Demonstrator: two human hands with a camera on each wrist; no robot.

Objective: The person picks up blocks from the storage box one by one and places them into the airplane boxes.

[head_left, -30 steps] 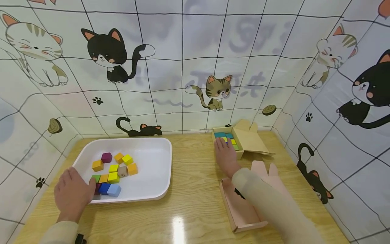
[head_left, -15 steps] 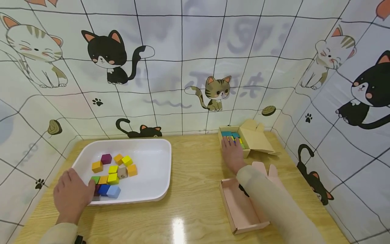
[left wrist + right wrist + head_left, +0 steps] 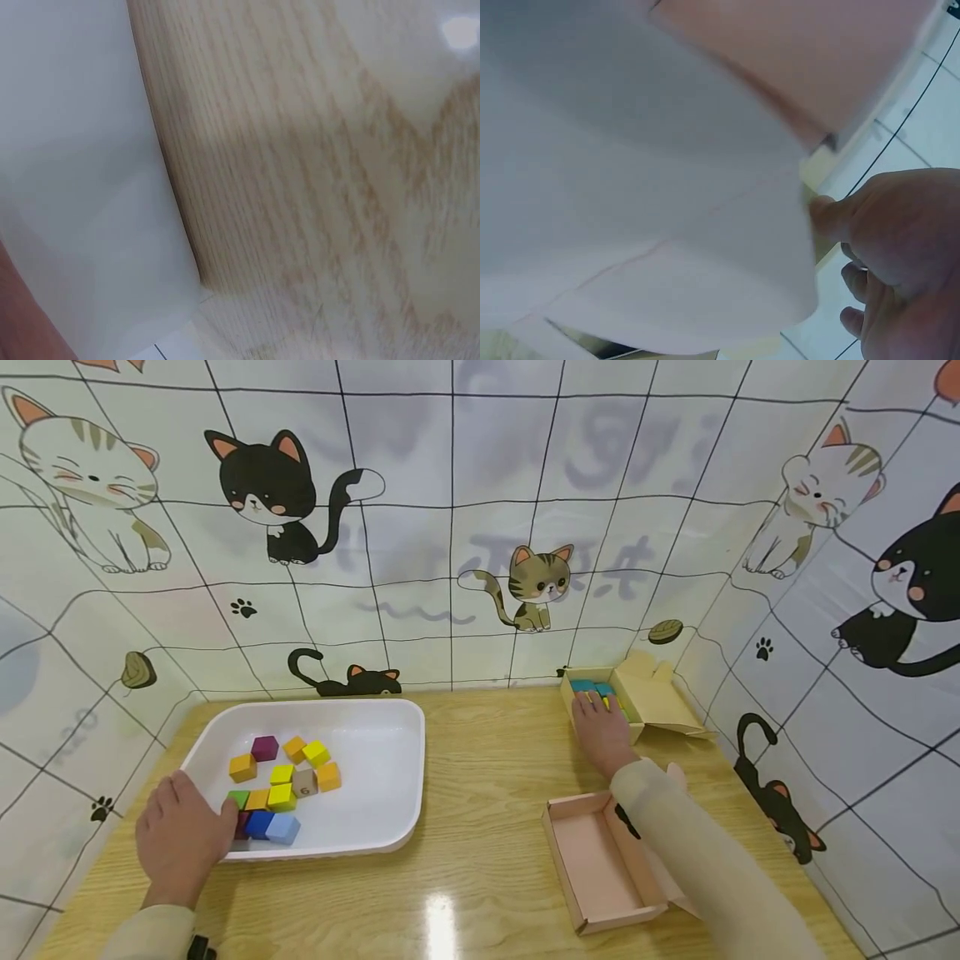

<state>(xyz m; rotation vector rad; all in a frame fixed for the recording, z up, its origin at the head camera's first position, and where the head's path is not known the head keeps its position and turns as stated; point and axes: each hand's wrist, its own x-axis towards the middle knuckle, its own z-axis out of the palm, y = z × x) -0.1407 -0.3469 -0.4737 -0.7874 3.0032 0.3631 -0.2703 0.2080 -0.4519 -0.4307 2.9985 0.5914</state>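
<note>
We see two bare hands at work on a wood-grain worktop (image 3: 480, 777). The left hand (image 3: 183, 831) rests at the near left corner of a white plastic tray (image 3: 378, 777), fingers extended along the outside and thumb at the rim, clenched on nothing. From the left wrist we make out the tray's pale wall against the wood grain, with a sliver of the hand.

The right hand (image 3: 602, 731) grasps the near left part of a small cream cardboard box (image 3: 637, 727). We see its thumb against the outer wall and its fingers over the rim; how far they reach among the blocks we cannot tell. Teal blocks (image 3: 582, 685) lie at the back of that box, with yellow ones partly hidden by the fingers. Its lid (image 3: 660, 697) is folded out to the right.

In the tray we find coloured cubes, all left of the middle: a purple cube (image 3: 265, 748), several orange and yellow ones, a green cube (image 3: 238, 797), a blue cube (image 3: 259, 823), a light blue cube (image 3: 283, 828) and a plain wooden cube (image 3: 305, 782). Nearer us, a pink cardboard box (image 3: 596, 872) stands open, partly under the right sleeve (image 3: 697, 835).
</note>
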